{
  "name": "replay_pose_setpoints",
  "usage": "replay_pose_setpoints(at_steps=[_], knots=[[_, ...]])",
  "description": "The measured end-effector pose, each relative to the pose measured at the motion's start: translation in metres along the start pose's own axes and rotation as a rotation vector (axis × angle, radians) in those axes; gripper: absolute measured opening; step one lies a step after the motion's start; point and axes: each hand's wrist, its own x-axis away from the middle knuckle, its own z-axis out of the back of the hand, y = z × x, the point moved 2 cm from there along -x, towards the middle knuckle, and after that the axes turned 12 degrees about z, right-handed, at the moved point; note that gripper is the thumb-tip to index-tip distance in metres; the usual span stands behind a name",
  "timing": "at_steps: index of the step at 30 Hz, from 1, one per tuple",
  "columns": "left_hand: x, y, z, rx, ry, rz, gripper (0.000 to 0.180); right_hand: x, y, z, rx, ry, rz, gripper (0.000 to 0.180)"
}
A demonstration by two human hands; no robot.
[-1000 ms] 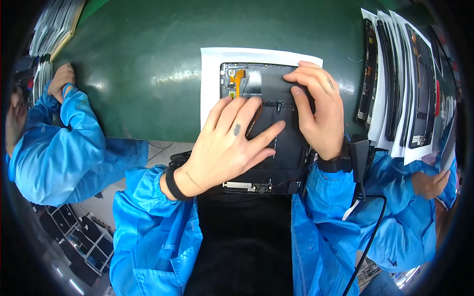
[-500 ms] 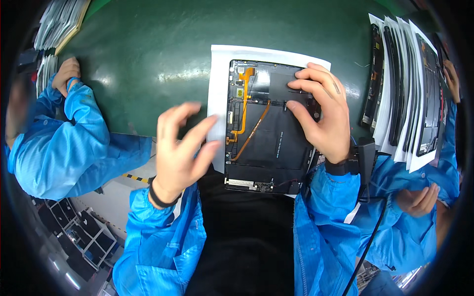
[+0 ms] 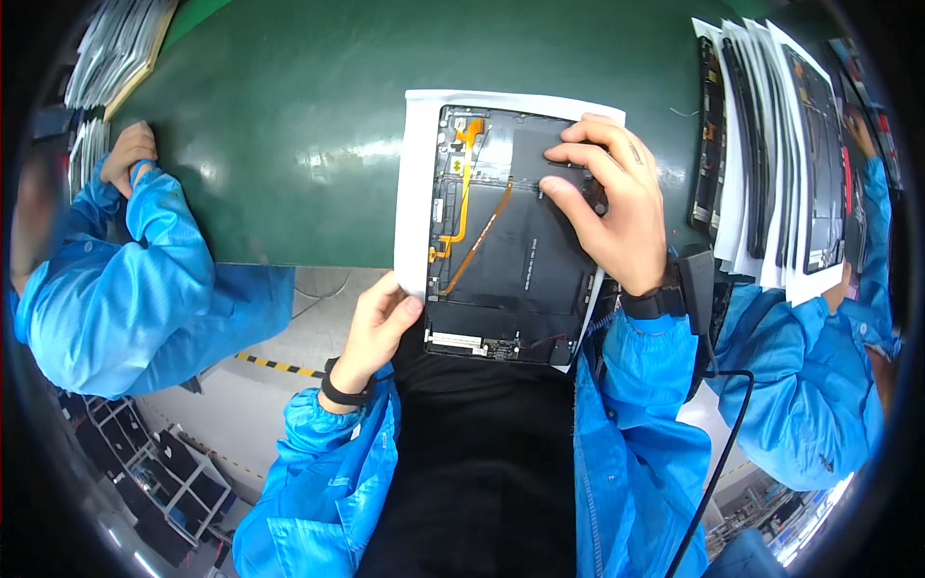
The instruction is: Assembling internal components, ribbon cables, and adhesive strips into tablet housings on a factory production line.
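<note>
An opened tablet housing [image 3: 530,279], black with orange flex cables [image 3: 465,193] along its left side, lies on a white sheet [image 3: 416,164] at the near edge of the green table. My left hand [image 3: 374,328] pinches the sheet's lower left edge, thumb on top and the other fingers mostly hidden beneath. Over the housing's upper right side rests my right hand [image 3: 621,212], its fingers curved and apart, fingertips at the inner surface. The part of the housing under that palm is hidden.
At the right stands a row of similar housings [image 3: 814,164] with white sheets between them. Stacked sheets [image 3: 116,48] are at the far left. A co-worker's clasped hands [image 3: 130,154] rest at the table's left. Another person in blue sits right. A black cable [image 3: 737,424] hangs beside my right arm.
My left hand has dropped from beside the housing, where its fingers were spread, to the sheet's lower left edge. My right hand stays over the housing. The whole view has shifted slightly.
</note>
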Motion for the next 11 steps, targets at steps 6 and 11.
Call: replay_pose_setpoints(at_steps=[6, 11], knots=[[0.000, -0.002, -0.006, -0.046, 0.064, 0.107, 0.032, 0.003, 0.005, 0.004, -0.084, 0.099, 0.016, 0.011], [0.003, 0.015, -0.014, -0.146, 0.127, 0.061, 0.035, 0.008, 0.005, 0.003, -0.298, 0.217, -0.127, 0.011]])
